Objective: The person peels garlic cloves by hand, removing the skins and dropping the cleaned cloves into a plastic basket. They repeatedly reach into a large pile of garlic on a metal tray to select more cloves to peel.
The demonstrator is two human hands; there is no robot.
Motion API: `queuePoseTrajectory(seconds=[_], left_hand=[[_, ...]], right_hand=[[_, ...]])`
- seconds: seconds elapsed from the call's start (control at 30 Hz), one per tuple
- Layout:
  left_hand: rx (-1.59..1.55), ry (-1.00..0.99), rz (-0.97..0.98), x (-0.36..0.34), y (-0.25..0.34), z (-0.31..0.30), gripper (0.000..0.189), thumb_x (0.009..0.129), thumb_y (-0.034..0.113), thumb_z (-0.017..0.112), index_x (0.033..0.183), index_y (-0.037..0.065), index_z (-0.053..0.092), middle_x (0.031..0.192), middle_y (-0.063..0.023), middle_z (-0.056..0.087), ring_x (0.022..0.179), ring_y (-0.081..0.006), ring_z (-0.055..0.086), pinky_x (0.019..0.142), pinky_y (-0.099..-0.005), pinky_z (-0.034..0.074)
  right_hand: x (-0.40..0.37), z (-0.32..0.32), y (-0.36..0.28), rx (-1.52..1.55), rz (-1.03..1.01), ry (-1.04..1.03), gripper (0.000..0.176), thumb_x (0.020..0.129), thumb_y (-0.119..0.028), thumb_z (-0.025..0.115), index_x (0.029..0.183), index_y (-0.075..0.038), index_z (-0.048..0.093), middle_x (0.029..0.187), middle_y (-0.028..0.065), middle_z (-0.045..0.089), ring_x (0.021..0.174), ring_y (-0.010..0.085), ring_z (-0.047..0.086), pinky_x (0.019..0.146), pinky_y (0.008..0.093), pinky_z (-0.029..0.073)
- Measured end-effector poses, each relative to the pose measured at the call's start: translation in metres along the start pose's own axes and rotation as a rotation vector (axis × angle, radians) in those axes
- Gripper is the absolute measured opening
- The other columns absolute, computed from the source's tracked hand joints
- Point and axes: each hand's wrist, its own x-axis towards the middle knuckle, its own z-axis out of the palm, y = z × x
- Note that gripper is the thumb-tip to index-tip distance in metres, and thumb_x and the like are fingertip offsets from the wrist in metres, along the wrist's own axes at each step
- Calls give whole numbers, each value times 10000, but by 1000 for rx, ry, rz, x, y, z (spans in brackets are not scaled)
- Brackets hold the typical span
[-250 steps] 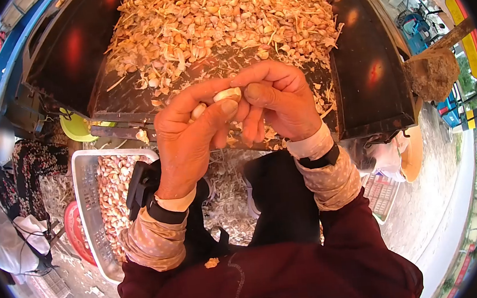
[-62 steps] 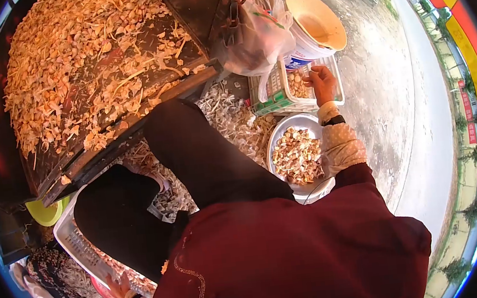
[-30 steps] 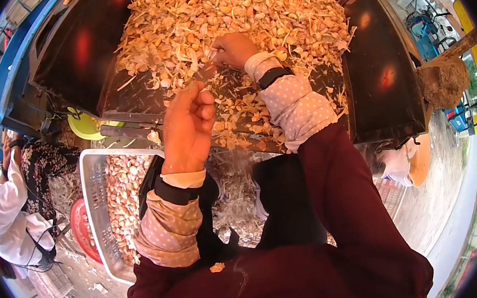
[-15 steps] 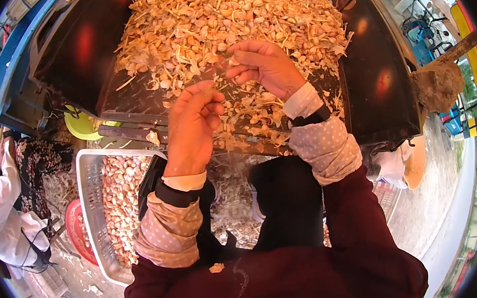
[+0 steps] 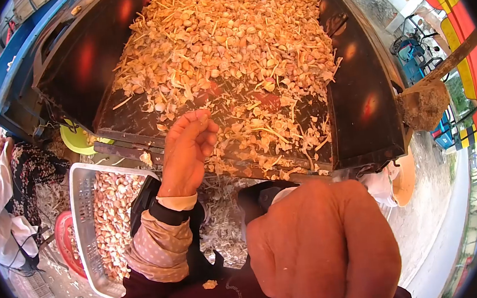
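**While the right hand is looming near the camera, the left hand is hovering by the dark metal table**

Head view: pale garlic cloves and papery skins are lying heaped there. The left fingers are curling loosely, thumb near forefinger; the right knuckles are hiding the fingertips. Whether either is gripping anything, I cannot tell.

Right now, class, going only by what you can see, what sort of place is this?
Probably an open-air, roadside garlic-cleaning spot: a heap of apparent garlic cloves lies on a dark metal bed, a white crate holds more, and a blue vehicle with handlebars stands beyond.
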Motion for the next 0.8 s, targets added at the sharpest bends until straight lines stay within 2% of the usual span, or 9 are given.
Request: queuePoseTrajectory(seconds=[0.03,0.23,0.33,0.53,0.6,0.63,0.7,0.73,0.8], left_hand=[[5,2,1,0,0,0,129,943,116,567,1035,26,584,799,-31,623,630,-87,548,509,-187,390],[-13,-13,3,0,-1,-1,120,933,109,576,1025,33,588,800,-33,629,632,-81,550,513,-184,393],[-32,-26,14,0,2,-4,115,919,105,590,1014,41,593,799,-35,635,634,-77,554,520,-181,397],[-22,-23,-3,-4,-9,-3,127,918,111,592,1025,43,597,793,-30,634,629,-75,557,507,-179,397],[4,-29,-41,-3,-14,-1,123,920,118,593,1019,46,601,789,-27,634,624,-76,561,502,-182,403],[-7,-61,-65,-2,-18,-2,117,923,126,593,1009,47,605,787,-26,635,622,-77,564,499,-180,404],[-7,-48,-92,-4,-24,0,114,926,129,589,1001,46,607,788,-28,636,622,-77,566,495,-180,403],[-8,-39,-104,-4,-26,2,111,929,133,585,994,46,609,788,-30,637,622,-78,567,492,-181,403],[-28,-42,-99,-6,-28,3,125,928,138,586,993,34,611,790,-33,638,625,-81,570,481,-182,401]], right_hand=[[-1,3,5,33,-136,40,93,851,5,661,810,82,693,724,274,641,417,174,589,340,191,409],[-3,-5,-7,-65,0,-192,122,867,14,621,795,84,689,751,309,636,412,183,578,336,199,421],[-5,5,4,-25,-172,-104,135,867,34,598,780,84,688,764,327,631,403,186,569,330,202,414],[-7,3,6,34,-81,20,156,867,57,564,763,92,675,734,354,603,378,167,535,322,199,377],[-2,-17,8,134,99,-128,103,821,62,668,787,63,572,642,86,629,553,192,655,430,222,466],[-1,-12,14,296,178,-2,136,839,-28,624,728,47,598,616,221,575,430,203,556,352,255,386],[-3,5,29,-56,495,347,138,799,17,709,774,14,572,578,63,583,439,177,566,418,221,400],[-3,-6,49,-282,613,116,181,763,-14,719,850,7,563,581,89,592,438,224,576,424,252,426],[-30,-15,97,-888,413,-251,231,757,-142,743,909,-20,619,720,117,598,662,297,623,553,357,485]])
